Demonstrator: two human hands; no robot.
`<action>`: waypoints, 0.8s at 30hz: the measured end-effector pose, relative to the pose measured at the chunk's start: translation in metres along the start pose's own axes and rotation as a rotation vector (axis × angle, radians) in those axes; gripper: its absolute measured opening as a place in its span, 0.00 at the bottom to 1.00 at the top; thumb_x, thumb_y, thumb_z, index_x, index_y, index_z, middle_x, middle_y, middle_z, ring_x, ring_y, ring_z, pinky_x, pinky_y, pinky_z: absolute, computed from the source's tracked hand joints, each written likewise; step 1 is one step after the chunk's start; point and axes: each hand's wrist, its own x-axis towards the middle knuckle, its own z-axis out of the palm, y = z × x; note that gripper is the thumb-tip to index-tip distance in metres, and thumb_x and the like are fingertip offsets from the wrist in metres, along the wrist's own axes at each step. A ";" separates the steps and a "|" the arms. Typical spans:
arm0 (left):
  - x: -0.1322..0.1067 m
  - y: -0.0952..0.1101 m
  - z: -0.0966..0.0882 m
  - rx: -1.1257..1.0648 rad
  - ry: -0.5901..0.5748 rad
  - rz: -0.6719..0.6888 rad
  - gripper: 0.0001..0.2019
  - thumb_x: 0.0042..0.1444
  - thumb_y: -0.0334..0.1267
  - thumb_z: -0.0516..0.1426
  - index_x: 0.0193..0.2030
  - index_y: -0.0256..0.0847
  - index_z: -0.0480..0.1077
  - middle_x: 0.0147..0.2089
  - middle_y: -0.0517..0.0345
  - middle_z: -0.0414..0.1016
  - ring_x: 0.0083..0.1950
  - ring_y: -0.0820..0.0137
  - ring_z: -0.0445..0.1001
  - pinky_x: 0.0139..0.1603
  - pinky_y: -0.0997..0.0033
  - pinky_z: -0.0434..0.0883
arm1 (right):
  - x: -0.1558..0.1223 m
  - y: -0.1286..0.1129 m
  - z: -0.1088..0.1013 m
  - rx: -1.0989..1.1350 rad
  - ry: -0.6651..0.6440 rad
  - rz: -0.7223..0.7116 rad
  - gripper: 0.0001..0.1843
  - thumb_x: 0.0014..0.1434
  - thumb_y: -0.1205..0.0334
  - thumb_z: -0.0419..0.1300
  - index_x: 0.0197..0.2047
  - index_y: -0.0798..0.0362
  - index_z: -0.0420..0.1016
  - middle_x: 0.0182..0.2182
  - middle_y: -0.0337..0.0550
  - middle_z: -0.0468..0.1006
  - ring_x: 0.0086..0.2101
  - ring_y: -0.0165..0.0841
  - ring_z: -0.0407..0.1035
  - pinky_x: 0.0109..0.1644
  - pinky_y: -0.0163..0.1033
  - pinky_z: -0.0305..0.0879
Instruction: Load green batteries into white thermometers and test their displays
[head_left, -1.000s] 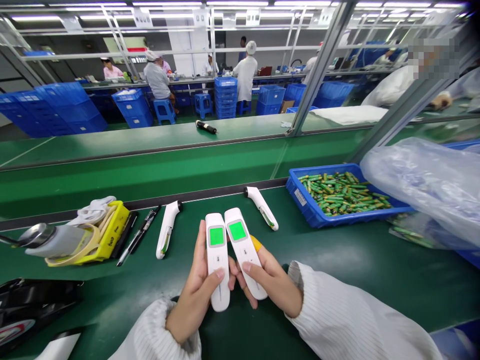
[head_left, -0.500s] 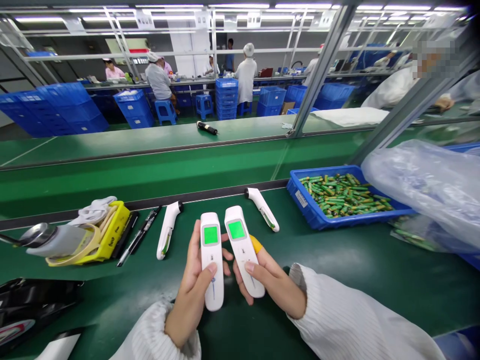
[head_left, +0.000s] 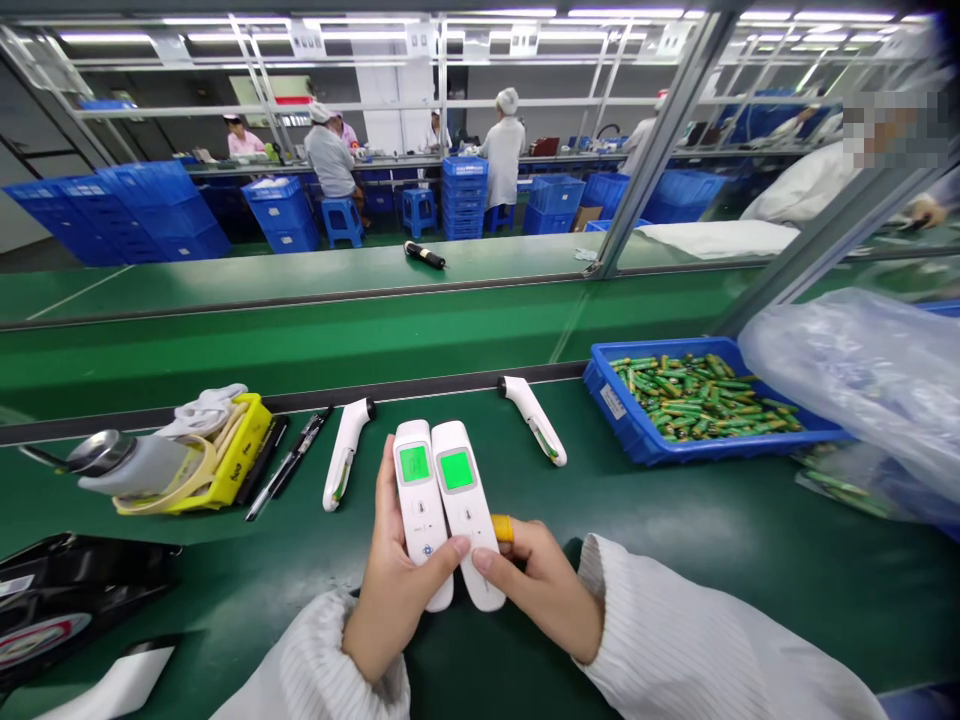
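Head view: the left hand (head_left: 394, 590) grips one white infrared thermometer (head_left: 418, 500), the right hand (head_left: 544, 585) grips a second thermometer (head_left: 466, 510); both touch side by side, green screens lit, above the green bench (head_left: 675, 540), near a blue battery tray (head_left: 637, 440)

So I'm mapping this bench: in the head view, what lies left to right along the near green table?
Grey bottle → yellow holder → black pens → lying thermometer → left hand → right hand → blue battery bin → plastic bag.
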 end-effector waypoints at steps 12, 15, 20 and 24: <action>-0.004 0.001 0.004 -0.087 0.033 -0.063 0.49 0.48 0.37 0.65 0.69 0.58 0.36 0.67 0.47 0.57 0.59 0.52 0.68 0.51 0.54 0.72 | 0.003 0.004 0.012 0.341 -0.110 -0.001 0.20 0.55 0.48 0.61 0.31 0.60 0.67 0.24 0.38 0.63 0.25 0.25 0.53 0.27 0.32 0.50; -0.004 0.000 0.004 -0.083 0.045 -0.061 0.49 0.48 0.38 0.65 0.69 0.59 0.37 0.67 0.48 0.58 0.57 0.53 0.69 0.50 0.57 0.72 | 0.004 0.002 0.009 0.261 -0.118 -0.048 0.19 0.57 0.49 0.59 0.29 0.59 0.67 0.22 0.36 0.60 0.24 0.24 0.50 0.26 0.32 0.48; -0.006 0.003 0.006 -0.085 0.015 -0.090 0.48 0.49 0.38 0.64 0.68 0.60 0.35 0.66 0.50 0.59 0.54 0.57 0.72 0.48 0.59 0.73 | 0.003 0.000 0.006 0.023 -0.135 -0.077 0.20 0.61 0.49 0.55 0.29 0.58 0.69 0.21 0.35 0.59 0.23 0.24 0.52 0.25 0.32 0.49; -0.007 0.003 0.007 -0.010 -0.040 -0.074 0.47 0.51 0.38 0.62 0.68 0.59 0.35 0.65 0.52 0.60 0.53 0.59 0.72 0.49 0.62 0.72 | 0.001 0.005 0.010 0.107 -0.223 0.099 0.25 0.56 0.41 0.57 0.36 0.58 0.71 0.17 0.32 0.61 0.18 0.22 0.54 0.20 0.30 0.50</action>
